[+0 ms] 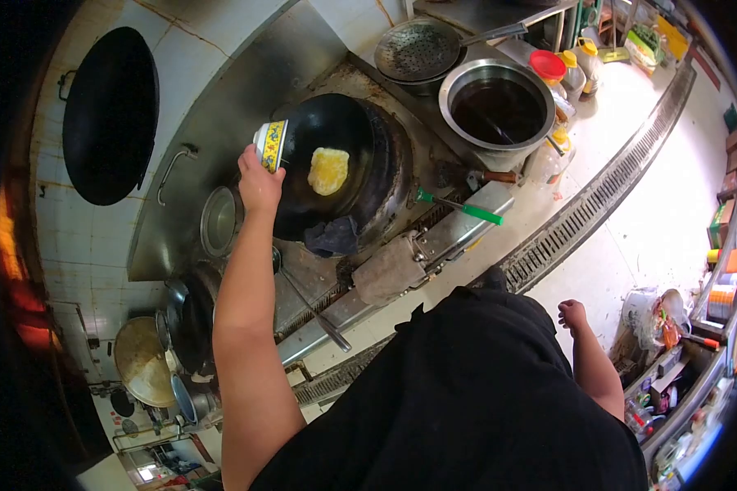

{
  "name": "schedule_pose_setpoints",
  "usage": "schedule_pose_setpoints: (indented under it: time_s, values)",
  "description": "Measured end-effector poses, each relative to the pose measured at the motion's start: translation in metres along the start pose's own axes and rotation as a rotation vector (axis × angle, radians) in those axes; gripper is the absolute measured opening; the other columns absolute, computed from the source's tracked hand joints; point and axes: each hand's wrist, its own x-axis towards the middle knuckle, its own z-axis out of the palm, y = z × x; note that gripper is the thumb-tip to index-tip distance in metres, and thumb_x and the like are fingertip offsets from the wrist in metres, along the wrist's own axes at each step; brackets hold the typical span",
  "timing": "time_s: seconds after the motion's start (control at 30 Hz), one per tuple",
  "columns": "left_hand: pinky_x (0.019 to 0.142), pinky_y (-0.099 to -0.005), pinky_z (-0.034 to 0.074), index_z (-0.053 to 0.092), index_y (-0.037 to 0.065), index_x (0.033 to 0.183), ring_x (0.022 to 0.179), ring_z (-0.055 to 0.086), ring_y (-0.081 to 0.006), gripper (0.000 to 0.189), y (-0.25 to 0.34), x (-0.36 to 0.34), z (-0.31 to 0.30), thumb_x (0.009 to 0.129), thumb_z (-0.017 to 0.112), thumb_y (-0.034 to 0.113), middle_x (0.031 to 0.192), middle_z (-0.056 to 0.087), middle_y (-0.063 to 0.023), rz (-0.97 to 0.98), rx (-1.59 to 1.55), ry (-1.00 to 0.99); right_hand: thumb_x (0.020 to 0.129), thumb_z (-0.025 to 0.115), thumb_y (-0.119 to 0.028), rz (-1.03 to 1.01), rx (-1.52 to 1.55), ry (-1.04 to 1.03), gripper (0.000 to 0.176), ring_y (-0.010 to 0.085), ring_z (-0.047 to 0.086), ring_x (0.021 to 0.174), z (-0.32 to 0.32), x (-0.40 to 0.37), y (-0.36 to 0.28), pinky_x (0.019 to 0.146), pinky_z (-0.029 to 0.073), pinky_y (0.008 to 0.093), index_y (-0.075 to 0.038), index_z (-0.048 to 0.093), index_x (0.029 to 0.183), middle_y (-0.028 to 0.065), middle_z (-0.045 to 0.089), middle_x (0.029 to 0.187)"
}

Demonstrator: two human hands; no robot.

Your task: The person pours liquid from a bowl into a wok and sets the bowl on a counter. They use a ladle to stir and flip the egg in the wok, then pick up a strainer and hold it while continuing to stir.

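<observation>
My left hand [261, 182] is wrapped round a white bowl [271, 146] with a yellow patterned band, tipped over the near left rim of a large black wok [336, 123]. Inside the wok lies a yellow and white egg [329, 171], spread flat in a little oil. A dark folded cloth [332, 236] rests on the wok's rim, below the egg. Away from the stove, my right hand [572, 314] hangs at my side with its fingers curled; whether anything is in them is hidden.
A steel pot of dark liquid [498, 106] stands beyond the wok, beside a perforated strainer [418, 51]. A ladle [315, 315] lies along the stove's front. Near the edge sits a green-handled tool [471, 210]. Yellow-capped bottles [588, 65] stand at the back right.
</observation>
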Motion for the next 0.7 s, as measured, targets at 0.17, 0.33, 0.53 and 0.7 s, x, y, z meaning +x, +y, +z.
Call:
schedule_pose_setpoints:
  time_s: [0.17,0.33,0.53,0.7]
  values:
    - [0.081,-0.0456,0.048,0.034,0.011,0.123,0.099,0.055,-0.0393,0.073,0.0003,0.0022,0.0018,0.065,0.077,0.017,0.123,0.045,-0.0145,0.017,0.013,-0.017,0.080,0.057,-0.014,0.006,0.005,-0.002,0.019,0.0174,0.054,0.044,0.0008,0.0016,-0.0002,0.036,0.041,0.0287,-0.001,0.061,0.093,0.0076,0.057,0.063]
    - [0.081,-0.0456,0.048,0.034,0.010,0.123,0.099,0.055,-0.0394,0.072,-0.0005,0.0036,0.0031,0.065,0.076,0.016,0.123,0.045,-0.0147,0.010,0.013,-0.032,0.079,0.057,-0.014,0.003,0.000,-0.003,0.019,0.0175,0.054,0.044,0.0012,0.0023,-0.0018,0.036,0.041,0.0288,-0.002,0.061,0.094,0.0079,0.057,0.063]
    - [0.081,-0.0453,0.048,0.034,0.011,0.123,0.098,0.055,-0.0394,0.073,-0.0014,0.0045,0.0041,0.065,0.076,0.017,0.123,0.044,-0.0149,0.029,0.013,-0.039,0.080,0.058,-0.014,0.005,-0.006,-0.008,0.018,0.0176,0.055,0.044,0.0019,0.0032,-0.0035,0.036,0.041,0.0287,-0.002,0.060,0.093,0.0072,0.057,0.062]
    - [0.081,-0.0451,0.048,0.034,0.011,0.124,0.098,0.056,-0.0394,0.073,0.0002,0.0055,0.0046,0.065,0.076,0.018,0.124,0.044,-0.0147,0.008,0.024,-0.057,0.081,0.057,-0.014,0.009,-0.017,-0.017,0.017,0.0181,0.055,0.045,0.0018,0.0050,-0.0047,0.037,0.042,0.0287,-0.002,0.060,0.094,0.0077,0.057,0.064]
